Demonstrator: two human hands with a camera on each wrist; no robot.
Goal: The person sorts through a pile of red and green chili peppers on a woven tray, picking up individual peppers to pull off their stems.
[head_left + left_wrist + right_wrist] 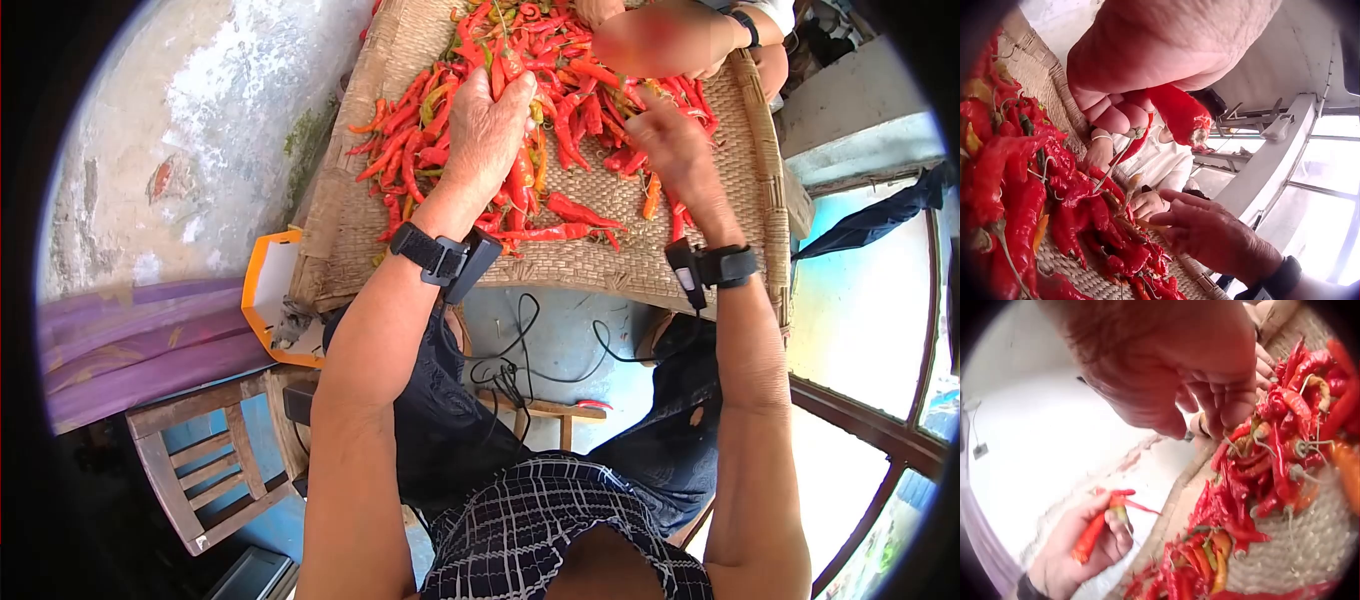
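My left hand (487, 135) grips red chili peppers above the woven tray. In the left wrist view, one thick chili pepper (1180, 115) sticks out past the fingers, its stem end cut or broken off. A thinner one with a stem hangs beside it. The right wrist view shows these held peppers (1089, 539) lying across the left palm. My right hand (675, 150), blurred in the head view, reaches over the right part of the chili pile (1279, 456). Its fingers are loosely bent close over the peppers, and nothing shows held between them.
The woven tray (365, 240) has a raised rim. Across it, another person's hands (710, 45) are at the pile. A wooden chair (215, 465) stands at lower left, near an orange-edged white tray (262, 290). Black cables (510, 375) hang below the tray, between the knees.
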